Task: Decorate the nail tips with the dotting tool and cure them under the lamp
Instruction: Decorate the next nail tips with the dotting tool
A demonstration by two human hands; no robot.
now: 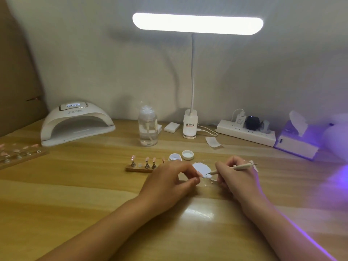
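1. What seems a pinkish nail tip (pixel 200 174) is pinched between thumb and forefinger of the left hand (pixel 169 182), beside the white gel patch (pixel 201 167).
2. The dotting tool (pixel 236 167) is gripped pen-fashion in the right hand (pixel 237 178), its point aimed there.
3. Dotting is judged in hand; a light, steady touch is called for next.
4. The curing lamp (pixel 75 125) is set well apart, far left.
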